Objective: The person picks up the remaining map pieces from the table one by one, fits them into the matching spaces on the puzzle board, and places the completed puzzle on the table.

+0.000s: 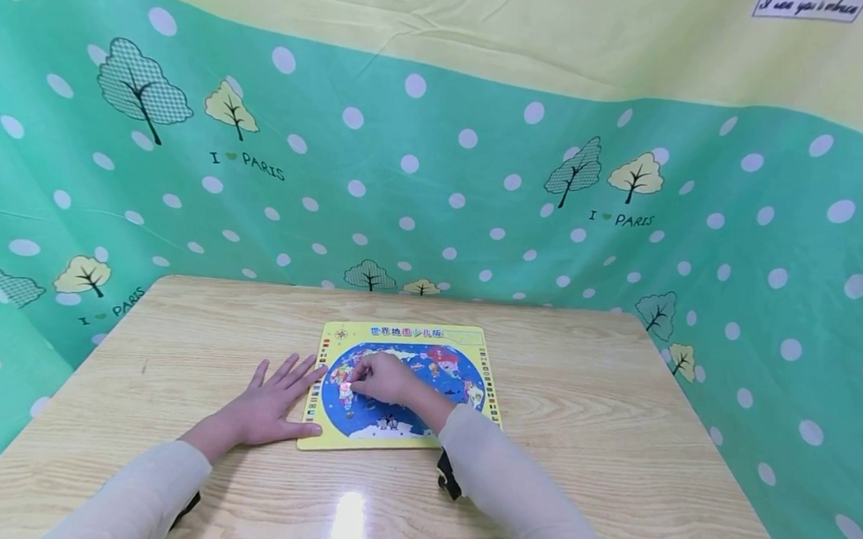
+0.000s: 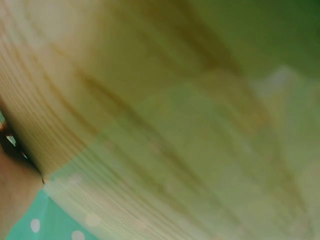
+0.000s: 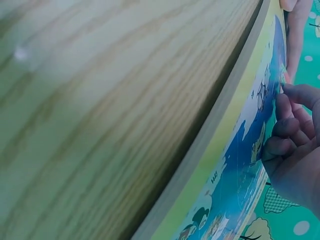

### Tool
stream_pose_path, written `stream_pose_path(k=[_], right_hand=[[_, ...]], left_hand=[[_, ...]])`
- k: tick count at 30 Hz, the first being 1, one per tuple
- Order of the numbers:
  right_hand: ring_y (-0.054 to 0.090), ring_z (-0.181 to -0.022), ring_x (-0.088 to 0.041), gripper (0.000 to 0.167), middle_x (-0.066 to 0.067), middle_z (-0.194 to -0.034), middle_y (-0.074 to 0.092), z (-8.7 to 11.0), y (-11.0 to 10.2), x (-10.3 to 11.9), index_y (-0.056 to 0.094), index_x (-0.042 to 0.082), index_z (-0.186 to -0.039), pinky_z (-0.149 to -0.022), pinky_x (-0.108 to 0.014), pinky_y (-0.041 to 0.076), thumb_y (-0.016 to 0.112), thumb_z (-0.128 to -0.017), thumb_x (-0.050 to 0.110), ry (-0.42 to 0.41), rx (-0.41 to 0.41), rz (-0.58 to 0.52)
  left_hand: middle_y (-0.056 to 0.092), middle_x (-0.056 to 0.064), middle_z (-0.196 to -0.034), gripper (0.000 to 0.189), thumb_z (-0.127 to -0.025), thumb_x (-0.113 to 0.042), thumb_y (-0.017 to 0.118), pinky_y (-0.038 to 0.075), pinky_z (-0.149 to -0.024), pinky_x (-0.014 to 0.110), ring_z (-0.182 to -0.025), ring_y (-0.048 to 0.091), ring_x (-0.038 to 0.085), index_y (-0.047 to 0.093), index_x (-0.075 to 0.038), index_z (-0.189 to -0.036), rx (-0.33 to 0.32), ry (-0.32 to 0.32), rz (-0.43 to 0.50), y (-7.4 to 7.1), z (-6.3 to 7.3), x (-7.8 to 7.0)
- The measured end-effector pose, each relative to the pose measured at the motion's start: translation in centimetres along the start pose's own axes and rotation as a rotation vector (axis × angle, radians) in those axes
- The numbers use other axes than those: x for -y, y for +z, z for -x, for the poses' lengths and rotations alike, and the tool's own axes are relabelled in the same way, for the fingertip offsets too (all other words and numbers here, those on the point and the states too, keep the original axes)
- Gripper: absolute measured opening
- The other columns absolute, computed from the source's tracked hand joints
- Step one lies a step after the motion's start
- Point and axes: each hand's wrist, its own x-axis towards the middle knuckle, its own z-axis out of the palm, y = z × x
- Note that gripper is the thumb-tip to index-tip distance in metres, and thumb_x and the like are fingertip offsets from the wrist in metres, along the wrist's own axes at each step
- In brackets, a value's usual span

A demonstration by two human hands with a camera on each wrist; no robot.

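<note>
A world map puzzle board (image 1: pixel 376 444) with a yellow border and blue oceans lies flat on the wooden table. My right hand (image 1: pixel 388 378) is over its left half, thumb and forefinger pinching a small pinkish map puzzle piece (image 1: pixel 346 387) at the board's surface. In the right wrist view the right hand (image 3: pixel 295 145) has its other fingers curled near the map, and the piece is mostly hidden. My left hand (image 1: pixel 270 408) lies spread beside the board, fingertips and thumb touching its left edge. Only a bit of skin (image 2: pixel 17 185) shows in the left wrist view.
The wooden table (image 1: pixel 599 445) extends around the board on all sides. A green dotted cloth (image 1: pixel 437 179) with printed trees hangs behind the table and along both sides. Light reflects off the tabletop near the front.
</note>
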Motion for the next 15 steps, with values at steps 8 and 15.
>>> stream_pose_path(k=[8,15], right_hand=[[0.047,-0.052,-0.006,0.007,0.006,-0.065,0.054,-0.06,0.15,0.06,0.066,0.022,-0.081,-0.045,-0.018,0.035,0.067,-0.087,0.027,0.009,-0.007,0.015],[0.045,-0.051,-0.006,0.007,0.006,-0.063,0.054,-0.03,0.33,-0.2,0.067,0.023,-0.082,-0.045,-0.018,0.035,0.068,-0.086,0.029,-0.026,-0.011,0.01]], left_hand=[[0.015,0.006,-0.158,0.092,-0.078,-0.074,0.048,0.001,-0.11,0.068,-0.145,0.009,0.037,0.021,-0.024,-0.15,-0.002,0.003,-0.006,-0.06,0.03,-0.01],[0.014,0.006,-0.158,0.092,-0.078,-0.074,0.048,0.001,-0.11,0.068,-0.145,0.009,0.037,0.02,-0.024,-0.15,-0.002,0.004,-0.004,-0.03,0.03,-0.01]])
